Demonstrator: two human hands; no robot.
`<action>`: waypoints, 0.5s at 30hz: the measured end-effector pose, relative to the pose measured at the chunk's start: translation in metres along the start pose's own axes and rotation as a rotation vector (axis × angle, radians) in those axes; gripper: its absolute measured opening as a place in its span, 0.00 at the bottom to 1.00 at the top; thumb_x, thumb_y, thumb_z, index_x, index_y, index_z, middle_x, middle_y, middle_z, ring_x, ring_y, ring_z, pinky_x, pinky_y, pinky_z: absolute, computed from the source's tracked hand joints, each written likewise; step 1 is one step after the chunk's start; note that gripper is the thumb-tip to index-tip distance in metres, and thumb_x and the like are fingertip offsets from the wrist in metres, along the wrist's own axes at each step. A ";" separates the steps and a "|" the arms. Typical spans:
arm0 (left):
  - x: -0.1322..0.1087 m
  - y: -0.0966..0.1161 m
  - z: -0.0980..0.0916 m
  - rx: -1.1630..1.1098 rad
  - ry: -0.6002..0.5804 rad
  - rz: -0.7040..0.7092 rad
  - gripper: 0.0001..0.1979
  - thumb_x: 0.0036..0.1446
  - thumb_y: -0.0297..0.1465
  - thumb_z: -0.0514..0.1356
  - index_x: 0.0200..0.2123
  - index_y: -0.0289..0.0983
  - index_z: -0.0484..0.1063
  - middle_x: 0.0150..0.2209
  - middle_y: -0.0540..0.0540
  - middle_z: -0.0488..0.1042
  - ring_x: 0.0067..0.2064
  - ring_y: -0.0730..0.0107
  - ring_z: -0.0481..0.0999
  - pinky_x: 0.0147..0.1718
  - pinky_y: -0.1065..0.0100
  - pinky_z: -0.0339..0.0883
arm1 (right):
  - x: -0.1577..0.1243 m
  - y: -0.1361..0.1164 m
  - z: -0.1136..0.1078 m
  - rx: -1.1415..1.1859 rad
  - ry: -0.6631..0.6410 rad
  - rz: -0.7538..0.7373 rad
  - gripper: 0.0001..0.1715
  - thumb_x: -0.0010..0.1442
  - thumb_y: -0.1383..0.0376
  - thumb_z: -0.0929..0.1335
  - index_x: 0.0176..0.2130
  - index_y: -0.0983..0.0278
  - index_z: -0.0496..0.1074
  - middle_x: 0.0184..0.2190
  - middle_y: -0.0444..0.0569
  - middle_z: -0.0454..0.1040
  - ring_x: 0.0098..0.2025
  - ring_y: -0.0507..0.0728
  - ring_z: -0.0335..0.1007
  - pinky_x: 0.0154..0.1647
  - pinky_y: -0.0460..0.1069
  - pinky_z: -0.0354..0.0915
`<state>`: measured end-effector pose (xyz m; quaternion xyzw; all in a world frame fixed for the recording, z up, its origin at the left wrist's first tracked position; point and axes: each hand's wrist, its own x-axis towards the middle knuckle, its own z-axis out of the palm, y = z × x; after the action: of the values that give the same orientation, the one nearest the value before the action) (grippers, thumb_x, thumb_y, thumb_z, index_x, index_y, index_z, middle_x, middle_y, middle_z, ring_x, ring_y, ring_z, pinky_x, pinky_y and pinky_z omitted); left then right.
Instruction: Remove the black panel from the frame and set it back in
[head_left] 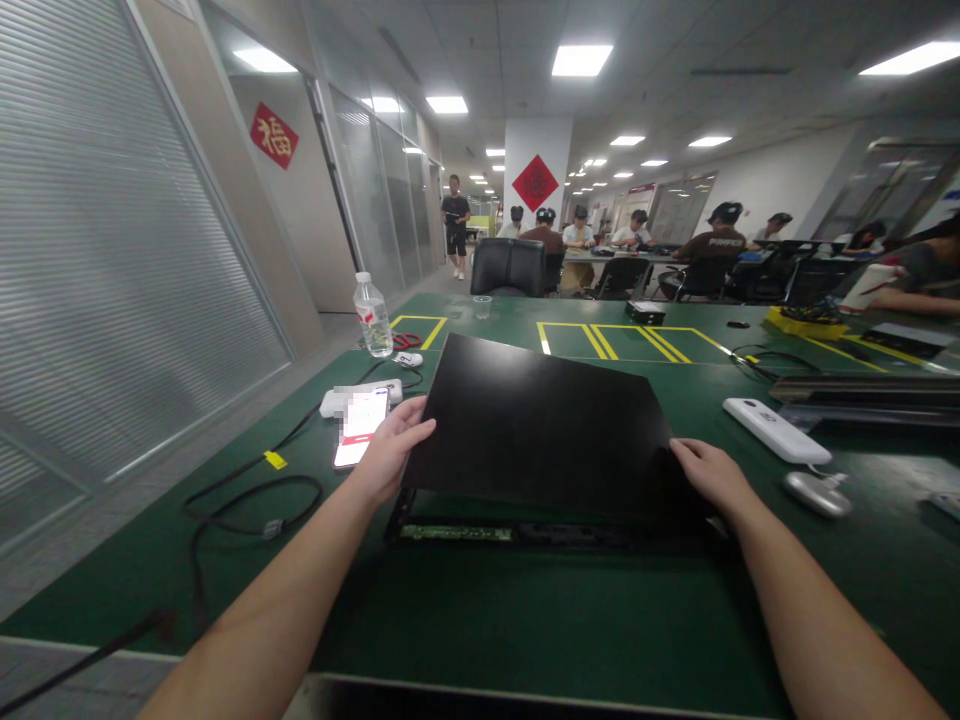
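A flat black display panel (540, 425) is held between my two hands, tilted above the table with its near edge low. My left hand (390, 440) grips its left edge, thumb on the front face. At the right edge, my right hand (709, 475) pinches the panel, its fingers partly hidden behind. Beneath the panel lies a black frame (585, 537) with a strip of green circuit board (454, 533) showing along the near side. The panel covers the rest of that frame.
On the left are a lit phone (361, 428), a water bottle (373, 318), red-handled scissors (406, 341) and black cables (255, 482). A white power bank (776, 430) and silver mouse (817, 494) lie right. Yellow tape (577, 325) marks the green table (562, 620). Several people sit beyond.
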<state>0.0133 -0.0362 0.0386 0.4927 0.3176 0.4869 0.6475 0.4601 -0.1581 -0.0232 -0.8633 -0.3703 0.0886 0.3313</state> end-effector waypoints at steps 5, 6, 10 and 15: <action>0.000 0.000 0.000 -0.012 0.033 0.039 0.28 0.41 0.34 0.75 0.48 0.38 0.76 0.48 0.42 0.82 0.53 0.49 0.79 0.48 0.60 0.75 | -0.003 -0.005 -0.002 0.281 0.026 0.093 0.16 0.57 0.55 0.68 0.35 0.63 0.81 0.44 0.57 0.81 0.51 0.67 0.75 0.52 0.57 0.67; 0.001 0.001 -0.001 -0.009 0.052 0.044 0.28 0.41 0.34 0.74 0.48 0.38 0.77 0.48 0.42 0.82 0.52 0.49 0.79 0.47 0.60 0.75 | -0.004 -0.006 -0.003 0.355 0.041 0.110 0.14 0.55 0.56 0.69 0.35 0.62 0.80 0.44 0.57 0.81 0.52 0.67 0.75 0.54 0.57 0.67; 0.005 0.006 -0.007 -0.039 0.128 0.026 0.27 0.39 0.33 0.73 0.46 0.36 0.78 0.42 0.43 0.83 0.49 0.50 0.81 0.46 0.62 0.75 | -0.010 -0.015 -0.008 0.673 -0.002 0.131 0.21 0.51 0.57 0.72 0.44 0.61 0.79 0.44 0.54 0.81 0.51 0.66 0.76 0.54 0.56 0.69; 0.007 0.009 -0.007 -0.086 0.157 -0.006 0.24 0.37 0.31 0.72 0.43 0.36 0.79 0.39 0.45 0.83 0.45 0.53 0.81 0.42 0.64 0.74 | -0.026 -0.027 -0.025 0.822 -0.157 -0.077 0.34 0.60 0.46 0.63 0.58 0.59 0.73 0.42 0.54 0.81 0.46 0.65 0.78 0.49 0.57 0.71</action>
<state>0.0063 -0.0271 0.0450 0.4237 0.3479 0.5352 0.6427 0.4364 -0.1753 0.0108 -0.6355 -0.3603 0.2821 0.6219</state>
